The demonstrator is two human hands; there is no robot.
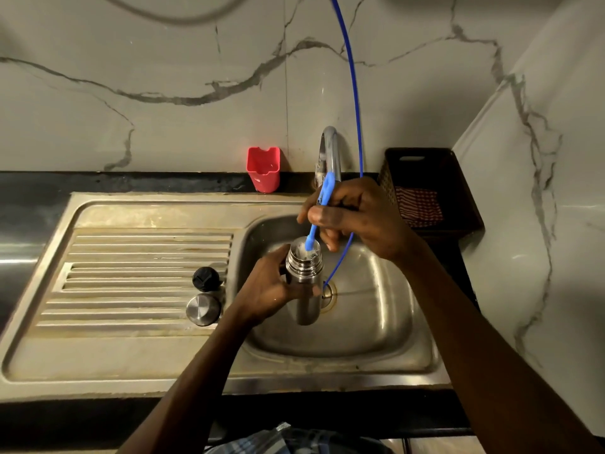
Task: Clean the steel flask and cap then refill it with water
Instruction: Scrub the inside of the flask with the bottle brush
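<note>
Brush (313, 224) in open flask (305, 276) mouth

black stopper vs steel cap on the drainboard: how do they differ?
The black stopper is dark, matte and ridged; the steel cap is shiny, smooth metal. The steel cap looks larger. The black stopper lies farther from the camera, the steel cap nearer. Both sit untouched on the drainboard, side by side near the basin's edge.
</note>
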